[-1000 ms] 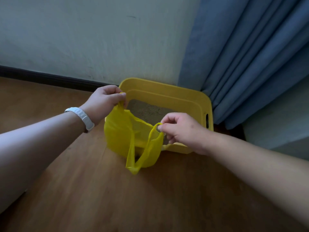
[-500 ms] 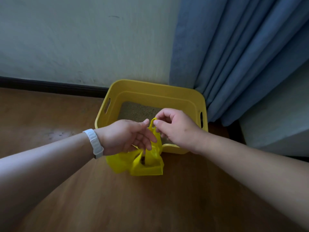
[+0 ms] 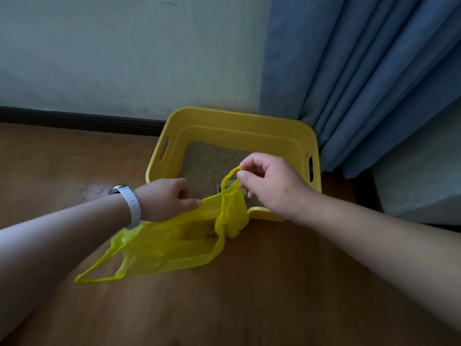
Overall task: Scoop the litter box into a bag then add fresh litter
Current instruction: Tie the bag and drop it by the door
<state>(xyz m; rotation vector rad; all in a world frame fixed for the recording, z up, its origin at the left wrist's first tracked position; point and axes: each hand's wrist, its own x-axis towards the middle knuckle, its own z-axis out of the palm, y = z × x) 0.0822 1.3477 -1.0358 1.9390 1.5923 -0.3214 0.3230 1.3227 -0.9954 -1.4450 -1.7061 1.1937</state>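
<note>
Our left hand (image 3: 164, 199) fingers pinch the bag (image 3: 169, 248) rim; our right hand (image 3: 273, 187) fingers pinch one handle (image 3: 230, 175). The bag hangs at centre frame, in front of the box (image 3: 239, 120). We spread the mouth wide without tearing it.

A second ago the yellow bag (image 3: 169, 248) hangs upright between both hands. Half a second ago it sits in a heap under hands bunched close together. Now we see the hands drawn apart. The left hand (image 3: 164, 198) is further left, pinching the bag's rim, and the right hand (image 3: 272, 186) lifts one handle loop (image 3: 230, 174) a little higher over the litter box (image 3: 239, 126). The bag stretches wide and low over the wooden floor (image 3: 249, 295), its mouth pulled open. The other handle loop (image 3: 94, 278) trails out toward the lower left. We make out a small dark speck inside, possibly litter, though the blur leaves that unsure.
</note>
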